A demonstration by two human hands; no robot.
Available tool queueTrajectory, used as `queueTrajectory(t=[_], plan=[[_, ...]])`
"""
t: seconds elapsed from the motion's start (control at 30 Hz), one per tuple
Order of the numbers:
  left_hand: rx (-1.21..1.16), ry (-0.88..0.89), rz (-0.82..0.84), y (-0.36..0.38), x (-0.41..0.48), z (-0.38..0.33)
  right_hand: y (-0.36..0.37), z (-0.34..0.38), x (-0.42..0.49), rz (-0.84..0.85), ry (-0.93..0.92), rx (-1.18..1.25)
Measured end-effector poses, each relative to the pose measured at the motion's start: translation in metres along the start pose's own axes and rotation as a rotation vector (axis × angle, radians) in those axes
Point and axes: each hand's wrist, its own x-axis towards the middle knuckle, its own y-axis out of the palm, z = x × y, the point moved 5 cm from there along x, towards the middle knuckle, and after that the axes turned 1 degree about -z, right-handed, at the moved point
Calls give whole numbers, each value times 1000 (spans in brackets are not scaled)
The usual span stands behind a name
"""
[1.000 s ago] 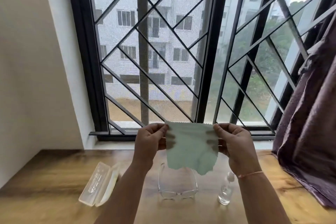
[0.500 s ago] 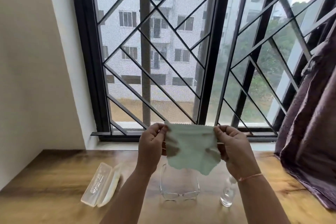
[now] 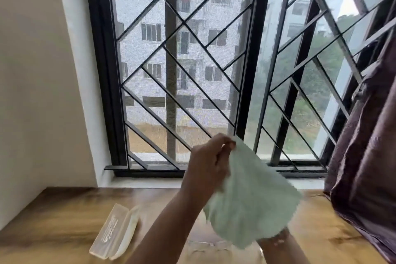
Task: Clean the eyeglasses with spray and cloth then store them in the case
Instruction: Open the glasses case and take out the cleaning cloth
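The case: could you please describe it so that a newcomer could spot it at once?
Find the barred window, then the wooden table beneath it. The case lies on the table's left side, left of the green cloth: a long, pale, translucent box lying open.

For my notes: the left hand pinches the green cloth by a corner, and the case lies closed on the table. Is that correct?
Not closed: the head view shows the case lying open on the table, halves spread. The left hand does pinch the cloth by a corner.
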Motion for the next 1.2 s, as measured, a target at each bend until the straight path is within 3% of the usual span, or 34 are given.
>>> queueTrajectory(t=[0.07, 0.1, 0.17, 0.23, 0.37, 0.47, 0.57, 0.63, 0.7, 0.83, 0.97, 1.1, 1.17, 1.2], plan=[[137, -51, 170, 14, -2, 16, 20, -31, -33, 390, 156, 75], [205, -73, 250, 19, -4, 25, 30, -32, -44, 415, 235, 178], [296, -97, 359, 22, -8, 39, 47, -30, -59, 768, 257, 341], [341, -106, 409, 23, -11, 49, 48, -50, -49, 868, 373, 408], [349, -147, 445, 30, -17, 69, 50, -62, -49, 806, 324, 446], [359, -174, 492, 38, -20, 81, 45, -66, -51, 799, 250, 631], [411, -231, 532, 42, -23, 94, 48, -57, -50, 785, 149, 597], [422, -305, 545, 42, -29, 106, 49, -68, -38, 678, 226, 588], [413, -396, 546, 40, -35, 118, 52, -61, -42, 820, 193, 674], [353, -518, 423, 24, -50, 145, 34, -84, -28, 719, 370, 496], [484, -505, 401, 10, -86, 180, 26, -105, -20, 606, 574, 623], [617, -397, 485, 3, -140, 211, 8, -113, 1, 410, 463, 451], [608, -289, 527, 3, -160, 219, 12, -117, -14, 528, 473, 492], [620, -220, 532, 4, -168, 221, 10, -123, -20, 515, 499, 385]])
